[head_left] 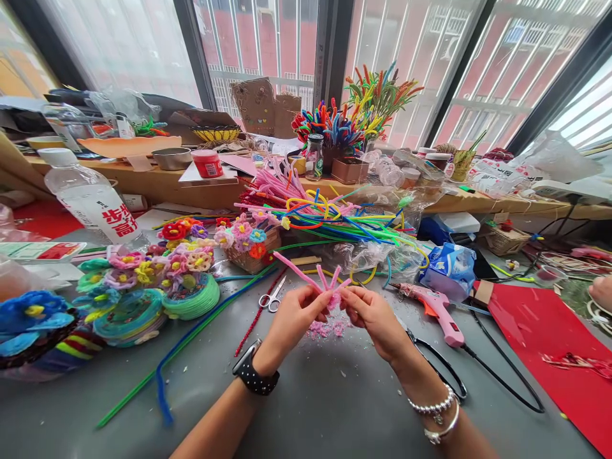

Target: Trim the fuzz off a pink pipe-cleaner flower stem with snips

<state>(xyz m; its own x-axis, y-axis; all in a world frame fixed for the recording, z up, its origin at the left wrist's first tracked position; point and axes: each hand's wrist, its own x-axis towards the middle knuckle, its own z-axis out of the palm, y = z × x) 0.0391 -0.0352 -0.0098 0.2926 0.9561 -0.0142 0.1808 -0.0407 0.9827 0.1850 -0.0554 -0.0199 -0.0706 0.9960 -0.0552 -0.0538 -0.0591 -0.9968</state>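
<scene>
My left hand (297,313) and my right hand (370,313) meet over the grey table, both pinching a pink pipe cleaner piece (329,282) bent into short loops, with one long pink end reaching up to the left. Pink fluff scraps (327,328) lie on the table just below my fingers. A black watch sits on my left wrist and silver bracelets on my right. Small scissors (273,298) lie just left of my left hand.
A pink glue gun (436,308) with a black cord lies to the right, beside red paper (554,357). A heap of coloured pipe cleaners (335,213) lies behind my hands. Finished pipe-cleaner flowers (143,280) and a water bottle (90,197) stand at left. Another person's hand (601,292) shows at far right.
</scene>
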